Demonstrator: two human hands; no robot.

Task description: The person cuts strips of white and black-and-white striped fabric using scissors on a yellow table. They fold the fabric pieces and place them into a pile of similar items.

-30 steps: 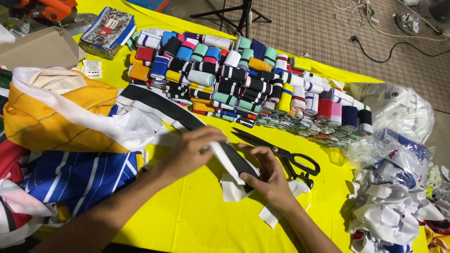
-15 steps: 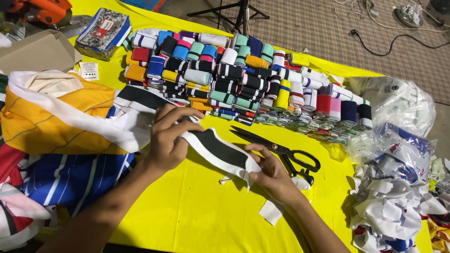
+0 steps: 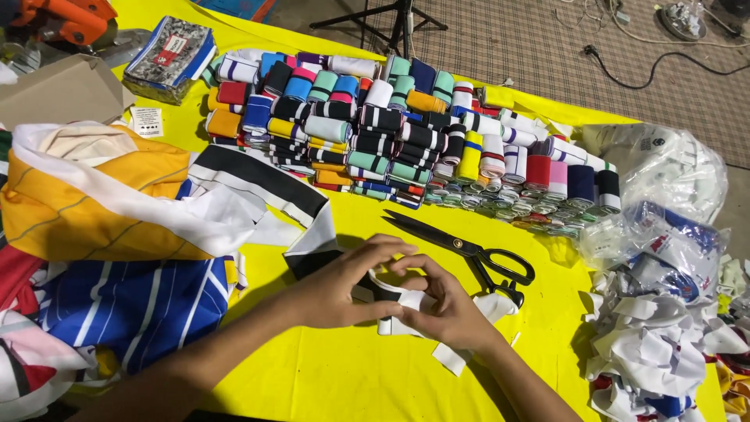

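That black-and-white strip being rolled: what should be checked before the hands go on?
1. Both hands on the strip: left hand and right hand meet over it. Ok.
2. Roll tight and even: hidden by fingers. Cannot tell.
3. Scissors away from the hands: lying closed just beyond them. Ok.
4. Strip's tail free: runs back to the fabric pile, unsnagged. Ok.
5. Finished rolls tidy: stacked in rows. Ok.

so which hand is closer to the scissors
Right. The right hand lies just beside the black scissors, near their handles; the left hand sits farther off, across the folded strip.
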